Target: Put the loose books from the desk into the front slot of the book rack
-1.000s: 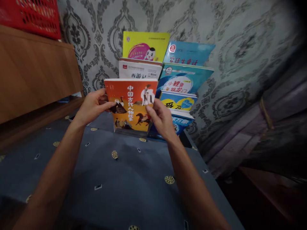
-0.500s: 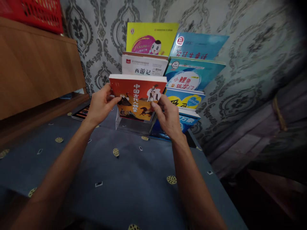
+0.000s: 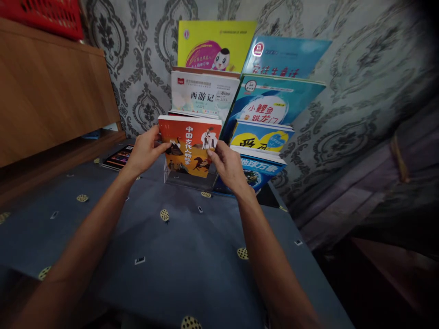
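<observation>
Between my two hands is an orange-red book (image 3: 189, 141) with white Chinese lettering, a figure and horses on its cover. My left hand (image 3: 146, 151) grips its left edge, thumb on the front. On the right edge my right hand (image 3: 228, 167) holds it the same way. The book stands nearly upright at the lowest front tier of a clear acrylic stand (image 3: 188, 184). Behind it rise a white book (image 3: 206, 95) and a yellow-green book (image 3: 216, 43). Whether its bottom edge rests on the stand is hard to tell.
Beside it, a second column holds a light blue book (image 3: 284, 57), a teal book (image 3: 281, 98), a yellow-and-blue book (image 3: 262, 137) and a dark blue book (image 3: 259, 171). A dark booklet (image 3: 116, 157) lies left, near a wooden cabinet (image 3: 55, 96) bearing a red basket (image 3: 44, 16).
The orange-red book has moved down and slightly left in both hands, uncovering more of the white book behind and of the dark blue book at right. The view has shifted slightly.
</observation>
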Available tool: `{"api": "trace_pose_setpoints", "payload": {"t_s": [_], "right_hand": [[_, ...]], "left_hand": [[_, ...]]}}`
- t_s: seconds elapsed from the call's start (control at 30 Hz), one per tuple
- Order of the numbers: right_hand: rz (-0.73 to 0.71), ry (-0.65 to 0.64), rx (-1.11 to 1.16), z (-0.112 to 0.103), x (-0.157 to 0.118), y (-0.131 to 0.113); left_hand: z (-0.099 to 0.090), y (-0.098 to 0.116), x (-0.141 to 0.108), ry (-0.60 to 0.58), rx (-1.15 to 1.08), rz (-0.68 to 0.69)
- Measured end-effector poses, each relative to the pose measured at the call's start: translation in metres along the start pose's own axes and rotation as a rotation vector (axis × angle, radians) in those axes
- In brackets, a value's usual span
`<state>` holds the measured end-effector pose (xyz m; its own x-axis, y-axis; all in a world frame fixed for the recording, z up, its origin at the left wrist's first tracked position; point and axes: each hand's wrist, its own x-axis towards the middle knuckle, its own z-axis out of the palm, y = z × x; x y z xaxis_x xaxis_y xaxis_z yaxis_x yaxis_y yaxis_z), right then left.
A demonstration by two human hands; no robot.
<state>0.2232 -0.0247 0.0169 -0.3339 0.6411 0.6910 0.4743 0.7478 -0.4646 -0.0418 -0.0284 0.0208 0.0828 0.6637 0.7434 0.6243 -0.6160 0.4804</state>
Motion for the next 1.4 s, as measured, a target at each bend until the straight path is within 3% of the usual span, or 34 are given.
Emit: {"api": "trace_pose_setpoints", "payload": {"t_s": [0.13, 0.33, 0.6, 0.87, 1.17, 1.4], "right_hand": [[0.032, -0.025, -0.029, 0.005, 0.000, 0.005], [0.042, -0.018, -0.002, 0.012, -0.001, 0.006], [0.054, -0.020, -0.038, 0.015, -0.001, 0.003], [0.098, -0.057, -0.076, 0.019, -0.002, 0.010], [0.164, -0.108, -0.221, 0.031, -0.004, 0.008], [0.312, -0.091, -0.370, 0.036, -0.003, 0.004]], "left_hand": [[0.004, -0.009, -0.001, -0.042, -0.027, -0.026], [0.009, -0.017, -0.003, -0.014, -0.051, -0.008], [0.006, -0.019, -0.002, 0.035, 0.050, 0.003], [0.010, -0.018, -0.005, -0.023, 0.069, -0.059], [0.009, -0.024, -0.007, -0.092, 0.320, -0.091], [0.025, -0.019, -0.016, -0.164, 0.438, -0.184]]}}
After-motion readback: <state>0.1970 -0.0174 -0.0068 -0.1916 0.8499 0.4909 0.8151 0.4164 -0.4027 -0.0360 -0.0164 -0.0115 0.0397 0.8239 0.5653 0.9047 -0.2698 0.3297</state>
